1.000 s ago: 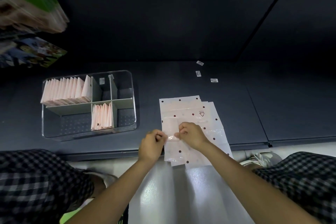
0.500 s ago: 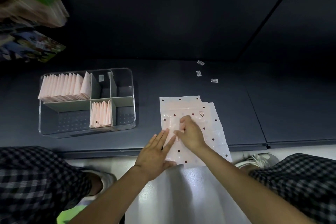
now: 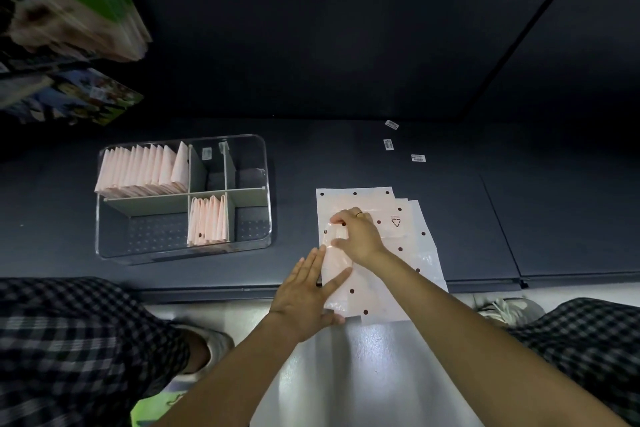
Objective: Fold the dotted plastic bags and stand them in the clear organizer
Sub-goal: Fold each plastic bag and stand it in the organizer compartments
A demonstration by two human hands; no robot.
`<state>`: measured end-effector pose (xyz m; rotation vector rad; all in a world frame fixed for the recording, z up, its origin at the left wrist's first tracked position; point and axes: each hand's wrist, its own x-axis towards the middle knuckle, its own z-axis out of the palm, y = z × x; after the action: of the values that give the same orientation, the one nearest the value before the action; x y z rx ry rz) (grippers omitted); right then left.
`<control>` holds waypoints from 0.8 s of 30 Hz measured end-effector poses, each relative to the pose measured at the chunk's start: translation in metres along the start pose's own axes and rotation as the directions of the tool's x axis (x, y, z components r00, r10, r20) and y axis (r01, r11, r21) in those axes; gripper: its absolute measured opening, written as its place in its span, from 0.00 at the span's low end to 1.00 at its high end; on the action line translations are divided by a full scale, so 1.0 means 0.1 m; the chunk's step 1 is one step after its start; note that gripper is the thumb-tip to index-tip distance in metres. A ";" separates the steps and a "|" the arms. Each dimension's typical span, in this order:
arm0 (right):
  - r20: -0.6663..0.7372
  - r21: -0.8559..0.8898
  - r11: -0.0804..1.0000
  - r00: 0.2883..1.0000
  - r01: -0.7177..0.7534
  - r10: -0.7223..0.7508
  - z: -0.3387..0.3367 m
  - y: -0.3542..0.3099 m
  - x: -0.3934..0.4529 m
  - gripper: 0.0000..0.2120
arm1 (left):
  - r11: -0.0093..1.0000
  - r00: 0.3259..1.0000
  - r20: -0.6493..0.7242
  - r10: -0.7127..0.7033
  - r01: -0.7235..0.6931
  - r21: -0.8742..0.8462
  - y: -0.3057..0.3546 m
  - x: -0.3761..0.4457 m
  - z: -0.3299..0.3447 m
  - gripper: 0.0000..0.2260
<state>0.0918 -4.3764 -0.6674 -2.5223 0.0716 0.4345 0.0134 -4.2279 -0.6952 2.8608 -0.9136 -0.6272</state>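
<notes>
Pressing flat on the near left part of the stack of dotted plastic bags (image 3: 408, 253), the left hand (image 3: 304, 295) lies with its fingers straight and spread, fingertips on the long folded strip (image 3: 334, 263) of the top bag. The right hand (image 3: 356, 236) sits just beyond it, fingers curled, pinching the far end of that strip between thumb and fingertips; a ring shows on one finger. The stack lies fanned on the dark surface (image 3: 381, 163), its near edge hanging over the front lip toward the pale floor.

Well to the left stands the clear organizer (image 3: 263, 211), split by grey dividers. Its far left compartment holds a full row of folded bags (image 3: 138, 170) standing upright, and the near middle compartment holds a shorter row (image 3: 207, 222). The other compartments show no bags.

Three small white labels (image 3: 418, 158) lie on the surface beyond the stack. Checked trouser legs (image 3: 69, 340) frame the view on both sides.
</notes>
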 end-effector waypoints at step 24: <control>-0.063 0.742 0.665 0.997 0.082 -0.052 -0.23 -1.04 -0.62 0.14 | -0.055 0.903 0.164 -0.397 0.155 -0.986 -0.88 -0.64 -1.41 0.03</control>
<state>0.0543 -4.3045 -0.5740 -1.6985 0.1389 0.2496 0.0706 -4.1270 -0.5602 1.5560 0.2975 -0.6186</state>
